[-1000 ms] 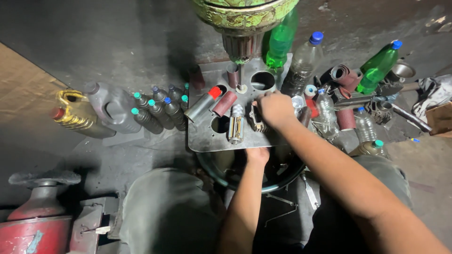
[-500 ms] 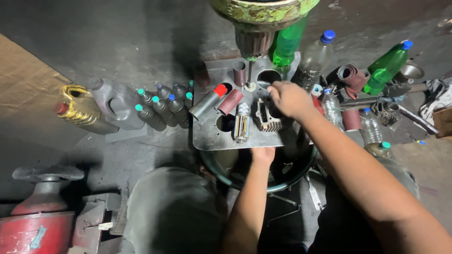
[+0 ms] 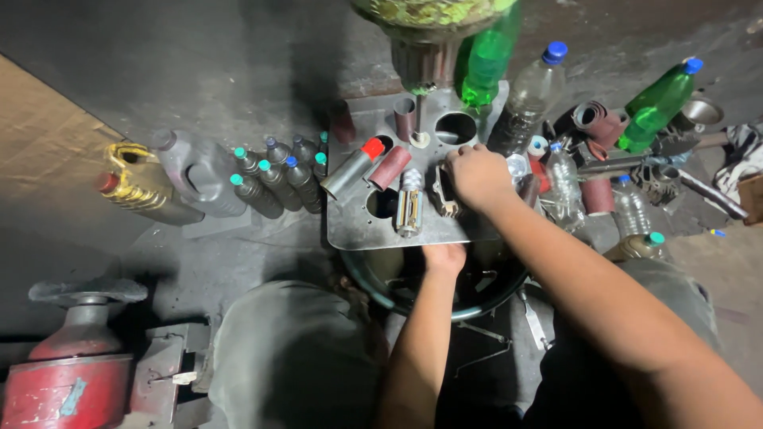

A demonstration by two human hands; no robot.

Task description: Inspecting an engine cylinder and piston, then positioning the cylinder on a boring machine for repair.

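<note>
Right hand [image 3: 477,176] rests on the holed metal plate [image 3: 358,230] beside a small metal part [image 3: 443,191]; left hand [image 3: 443,258] grasps the plate's near edge.

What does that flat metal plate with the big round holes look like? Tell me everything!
The metal plate is flat, grey and scuffed, and looks like steel. Several big round holes are cut through it. It lies level over a dark round basin. A red-capped tube, a rust-coloured roll and a shiny ribbed cylinder lie on it. The right hand rests on top, by a small metal piece. The left hand grips the plate's near edge.
</note>
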